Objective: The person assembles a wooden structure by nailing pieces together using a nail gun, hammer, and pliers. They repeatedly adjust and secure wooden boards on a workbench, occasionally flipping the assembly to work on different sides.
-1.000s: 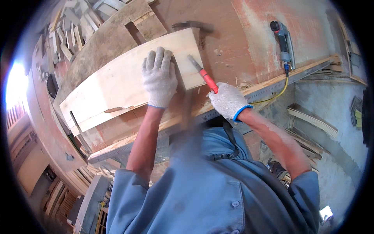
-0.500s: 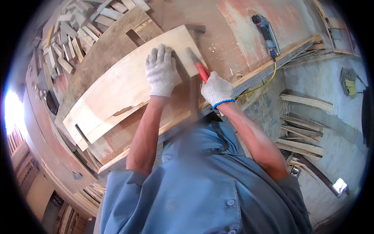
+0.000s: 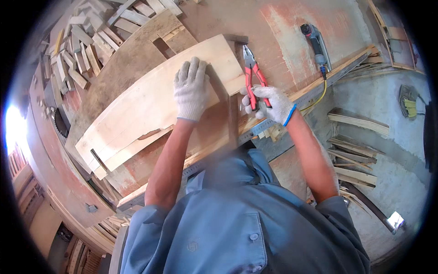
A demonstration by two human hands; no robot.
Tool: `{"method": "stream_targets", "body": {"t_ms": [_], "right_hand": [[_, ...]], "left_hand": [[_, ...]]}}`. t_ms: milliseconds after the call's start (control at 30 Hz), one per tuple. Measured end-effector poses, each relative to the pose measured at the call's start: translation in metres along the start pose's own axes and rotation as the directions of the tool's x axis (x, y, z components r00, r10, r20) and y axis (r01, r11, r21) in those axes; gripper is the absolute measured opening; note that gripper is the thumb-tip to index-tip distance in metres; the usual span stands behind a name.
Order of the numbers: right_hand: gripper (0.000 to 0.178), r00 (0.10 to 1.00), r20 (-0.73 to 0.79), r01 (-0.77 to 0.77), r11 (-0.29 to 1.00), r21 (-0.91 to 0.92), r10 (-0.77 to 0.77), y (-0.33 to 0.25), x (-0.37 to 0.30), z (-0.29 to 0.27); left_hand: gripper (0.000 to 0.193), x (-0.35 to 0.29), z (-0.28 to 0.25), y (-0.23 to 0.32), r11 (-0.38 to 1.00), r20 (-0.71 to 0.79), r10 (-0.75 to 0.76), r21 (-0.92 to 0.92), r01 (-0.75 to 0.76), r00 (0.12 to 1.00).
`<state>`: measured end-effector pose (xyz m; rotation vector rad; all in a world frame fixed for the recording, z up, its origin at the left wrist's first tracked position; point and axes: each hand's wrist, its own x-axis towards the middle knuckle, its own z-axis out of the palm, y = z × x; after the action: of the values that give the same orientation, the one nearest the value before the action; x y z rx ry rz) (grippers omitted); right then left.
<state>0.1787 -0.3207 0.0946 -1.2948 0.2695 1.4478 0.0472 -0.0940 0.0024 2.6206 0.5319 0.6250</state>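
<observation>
My left hand (image 3: 190,89), in a white knit glove, lies flat with fingers stretched on a pale curved wooden panel (image 3: 141,102). A ragged, chipped gap shows along the panel's near edge, and its left end has a narrow slot. My right hand (image 3: 271,104), in a glove with a blue cuff, grips red-handled pliers (image 3: 256,77) beyond the panel's right end. The pliers' handles are spread apart and their metal jaws point away from me. Beneath the pale panel lies a darker curved board (image 3: 123,59) with a rectangular cutout.
A power tool (image 3: 315,43) with a yellow cord (image 3: 319,96) rests at the far right of the workbench (image 3: 219,18). Wood offcuts (image 3: 86,50) are heaped at the far left, near a toothed saw blade (image 3: 59,122). A metal ruler strip (image 3: 255,130) runs along the bench's near edge.
My right hand has moved right, drawing the pliers away from the panel's end and turning them upright with handles spread. My left hand stays flat on the panel.
</observation>
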Motion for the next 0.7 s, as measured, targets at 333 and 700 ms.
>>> {"method": "stream_targets", "body": {"t_ms": [333, 700], "right_hand": [[0.043, 0.95, 0.271, -0.165, 0.986, 0.015, 0.155, -0.004, 0.002, -0.029], [0.046, 0.887, 0.433, -0.187, 0.982, 0.018, 0.161, 0.004, 0.036, -0.067]], "left_hand": [[0.047, 0.003, 0.001, 0.004, 0.998, 0.044, -0.042, 0.056, 0.039, 0.998], [0.046, 0.008, 0.004, 0.007, 0.995, 0.07, -0.04, 0.094, 0.034, 0.997]]}}
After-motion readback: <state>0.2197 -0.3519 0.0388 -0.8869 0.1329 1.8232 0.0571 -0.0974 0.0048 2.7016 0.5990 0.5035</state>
